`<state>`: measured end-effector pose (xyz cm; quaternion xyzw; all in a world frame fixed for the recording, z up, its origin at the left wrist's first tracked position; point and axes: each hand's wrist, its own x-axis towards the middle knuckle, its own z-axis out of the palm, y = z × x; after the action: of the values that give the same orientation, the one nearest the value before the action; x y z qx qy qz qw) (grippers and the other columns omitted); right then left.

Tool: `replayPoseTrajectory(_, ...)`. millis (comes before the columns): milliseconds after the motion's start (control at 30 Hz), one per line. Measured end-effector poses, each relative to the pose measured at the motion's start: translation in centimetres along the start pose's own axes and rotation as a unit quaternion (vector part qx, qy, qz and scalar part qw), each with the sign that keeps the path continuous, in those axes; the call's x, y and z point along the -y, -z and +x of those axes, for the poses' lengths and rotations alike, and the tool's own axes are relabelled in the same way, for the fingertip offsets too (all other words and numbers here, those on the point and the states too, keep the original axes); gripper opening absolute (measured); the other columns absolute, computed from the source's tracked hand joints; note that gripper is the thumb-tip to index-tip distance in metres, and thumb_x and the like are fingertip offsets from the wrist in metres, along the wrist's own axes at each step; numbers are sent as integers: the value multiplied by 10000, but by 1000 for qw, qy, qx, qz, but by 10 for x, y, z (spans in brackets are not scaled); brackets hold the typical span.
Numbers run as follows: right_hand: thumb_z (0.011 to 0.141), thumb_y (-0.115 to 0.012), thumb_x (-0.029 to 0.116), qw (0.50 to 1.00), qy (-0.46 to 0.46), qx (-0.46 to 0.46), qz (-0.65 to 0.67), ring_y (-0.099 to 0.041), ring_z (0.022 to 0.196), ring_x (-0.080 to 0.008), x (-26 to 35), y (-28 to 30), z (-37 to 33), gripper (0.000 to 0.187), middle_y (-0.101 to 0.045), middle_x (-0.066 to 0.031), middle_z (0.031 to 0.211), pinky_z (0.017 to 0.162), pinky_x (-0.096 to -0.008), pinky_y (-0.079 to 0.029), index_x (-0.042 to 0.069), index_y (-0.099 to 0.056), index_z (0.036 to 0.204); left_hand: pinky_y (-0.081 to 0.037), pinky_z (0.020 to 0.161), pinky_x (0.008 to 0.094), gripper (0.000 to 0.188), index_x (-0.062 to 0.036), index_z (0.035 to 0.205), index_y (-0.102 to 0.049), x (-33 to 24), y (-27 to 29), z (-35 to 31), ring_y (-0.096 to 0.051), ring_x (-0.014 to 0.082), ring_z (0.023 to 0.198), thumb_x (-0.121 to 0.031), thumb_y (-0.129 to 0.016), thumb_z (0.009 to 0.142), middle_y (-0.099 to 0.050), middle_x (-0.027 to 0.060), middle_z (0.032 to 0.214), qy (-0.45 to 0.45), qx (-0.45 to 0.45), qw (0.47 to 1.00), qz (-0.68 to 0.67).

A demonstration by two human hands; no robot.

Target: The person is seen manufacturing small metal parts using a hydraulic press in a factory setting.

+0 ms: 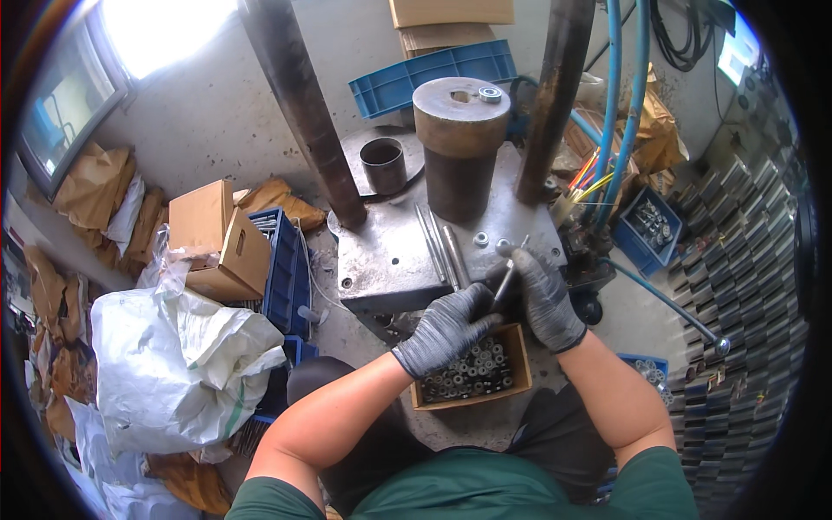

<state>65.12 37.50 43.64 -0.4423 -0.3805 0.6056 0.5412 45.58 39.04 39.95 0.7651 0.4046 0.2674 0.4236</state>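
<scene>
A slim metal rod point(505, 284) slants between my gloved hands above the front edge of a steel press plate point(381, 273). My right hand point(548, 303) is closed on its upper part, and the rod's tip pokes up past the fingers. The lower end lies in the closed fingers of my left hand point(446, 329). Several more metal rods point(432, 246) lie on the plate beyond my left hand. Two small bearings point(481, 238) rest near my right fingertips. Below both hands sits a cardboard box point(472, 400) of small ring-shaped metal parts.
A thick steel cylinder point(459, 165) stands on the plate, with a bearing point(490, 94) on top. A short tube point(383, 166) is to its left. Two press columns point(308, 113) rise from the plate. Blue crates point(286, 277), a white sack point(173, 364) and stacked metal parts point(737, 303) surround the workplace.
</scene>
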Motion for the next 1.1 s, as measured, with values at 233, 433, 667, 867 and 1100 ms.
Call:
replayPoseTrajectory(233,1096,-612,292,998,6,23,-60,-627,835,-79,-18,-9,-3,265,-713,-7,972,811,-257,-534,72,-701,1215,-579,911,363,437,4,1245,-651,-6,0,1,-737,211,1001,-254,-823,937,-755,166,1064,-29,-52,992,-112)
replayPoseTrajectory(433,1108,-577,326,979,-39,10,-198,-608,709,-58,6,4,1,332,-719,-7,923,649,-232,-512,58,-690,1268,-580,883,367,453,15,1194,-671,-29,21,1,-744,236,965,-291,-850,912,-755,148,1030,-4,-48,998,34)
replayPoseTrajectory(667,1105,-538,353,998,40,22,-44,-661,682,-99,7,18,-1,414,-752,-80,970,588,-225,-532,22,-638,1333,-562,902,356,363,22,1281,-660,-4,9,7,-713,195,979,-222,-721,1019,-741,151,1056,-41,12,999,-32)
replayPoseTrajectory(867,1094,-558,353,998,33,21,39,-690,703,-120,3,13,-3,401,-762,-110,1022,598,-237,-553,45,-585,1350,-576,836,379,314,-7,1188,-691,-10,8,1,-724,237,892,-234,-763,983,-735,151,973,-31,-40,999,-5)
replayPoseTrajectory(1100,1093,-590,309,999,44,24,15,-711,726,-139,7,24,9,298,-761,-133,1044,604,-260,-568,76,-606,1277,-580,829,377,339,-10,1187,-691,-6,13,7,-724,240,889,-241,-788,960,-735,156,974,-31,-46,998,21)
